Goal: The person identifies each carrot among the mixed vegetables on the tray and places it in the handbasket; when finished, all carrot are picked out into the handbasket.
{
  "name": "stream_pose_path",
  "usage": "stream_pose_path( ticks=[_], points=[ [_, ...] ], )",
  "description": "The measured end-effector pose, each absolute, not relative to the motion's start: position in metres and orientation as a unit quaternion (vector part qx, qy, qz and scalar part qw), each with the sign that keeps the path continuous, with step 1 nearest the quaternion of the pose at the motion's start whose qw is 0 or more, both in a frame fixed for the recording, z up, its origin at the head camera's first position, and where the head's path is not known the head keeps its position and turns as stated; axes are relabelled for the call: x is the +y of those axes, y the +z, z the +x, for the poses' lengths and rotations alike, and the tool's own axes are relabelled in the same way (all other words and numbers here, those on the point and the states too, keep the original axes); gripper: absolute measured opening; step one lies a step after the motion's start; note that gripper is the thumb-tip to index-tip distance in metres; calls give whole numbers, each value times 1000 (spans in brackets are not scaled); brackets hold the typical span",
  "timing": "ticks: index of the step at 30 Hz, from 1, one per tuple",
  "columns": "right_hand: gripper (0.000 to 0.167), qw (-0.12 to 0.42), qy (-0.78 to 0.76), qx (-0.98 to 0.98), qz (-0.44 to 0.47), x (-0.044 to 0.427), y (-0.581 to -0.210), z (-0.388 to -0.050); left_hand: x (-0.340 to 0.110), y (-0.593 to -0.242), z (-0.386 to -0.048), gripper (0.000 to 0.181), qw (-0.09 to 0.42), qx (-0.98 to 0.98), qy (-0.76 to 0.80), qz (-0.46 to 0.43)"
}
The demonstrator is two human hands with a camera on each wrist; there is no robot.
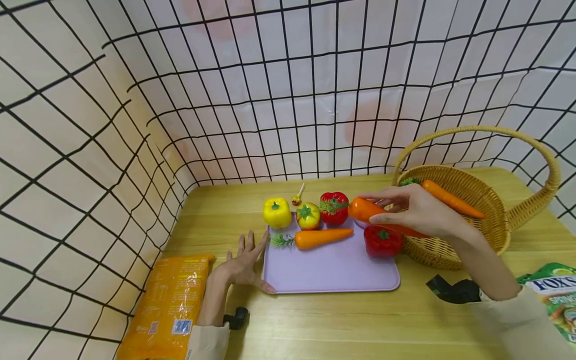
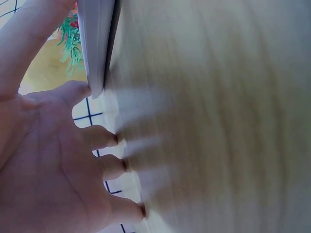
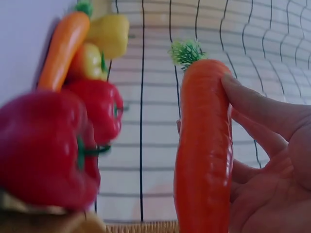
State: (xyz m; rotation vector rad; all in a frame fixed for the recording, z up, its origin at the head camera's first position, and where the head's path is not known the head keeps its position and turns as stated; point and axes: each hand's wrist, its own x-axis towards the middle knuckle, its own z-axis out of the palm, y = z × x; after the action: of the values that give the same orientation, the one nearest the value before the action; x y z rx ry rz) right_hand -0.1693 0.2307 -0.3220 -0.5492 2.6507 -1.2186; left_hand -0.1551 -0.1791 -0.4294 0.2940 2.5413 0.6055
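My right hand [image 1: 420,209] pinches an orange carrot [image 3: 204,145] with a green leafy top, held above the right end of the lilac tray [image 1: 333,277]. Spread fingers of my left hand [image 1: 240,265] touch the tray's left edge, the thumb at its near corner. A second carrot [image 1: 321,238] lies across the tray. Along its far side sit a yellow bell pepper [image 1: 277,213], a yellow-red tomato-like vegetable [image 1: 308,216] and a red bell pepper [image 1: 334,207]. Another red bell pepper [image 1: 382,242] rests at the tray's right edge, below the held carrot.
A wicker basket [image 1: 508,225] with a tall handle stands at the right, a carrot [image 1: 452,199] inside it. Behind the tray lies a lollipop [image 1: 298,196]. An orange packet [image 1: 168,300] is at the left, a green FOX'S bag [image 1: 555,295] at the far right. Grid-patterned cloth walls enclose the table.
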Motion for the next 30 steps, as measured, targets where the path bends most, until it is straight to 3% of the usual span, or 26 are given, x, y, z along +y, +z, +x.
stream_pose_path(
  ticks=[12,17,30],
  points=[
    [54,86,-338,928,-133,309,-328,-200,-181,-430,-155,143,254,936,220,108],
    [57,110,-326,933,-105,338,-332,-208,-181,-430,-155,143,255,936,220,106],
    [81,153,-358,921,0,391,-348,-228,-182,-430,-158,143,257,932,228,115]
  ],
)
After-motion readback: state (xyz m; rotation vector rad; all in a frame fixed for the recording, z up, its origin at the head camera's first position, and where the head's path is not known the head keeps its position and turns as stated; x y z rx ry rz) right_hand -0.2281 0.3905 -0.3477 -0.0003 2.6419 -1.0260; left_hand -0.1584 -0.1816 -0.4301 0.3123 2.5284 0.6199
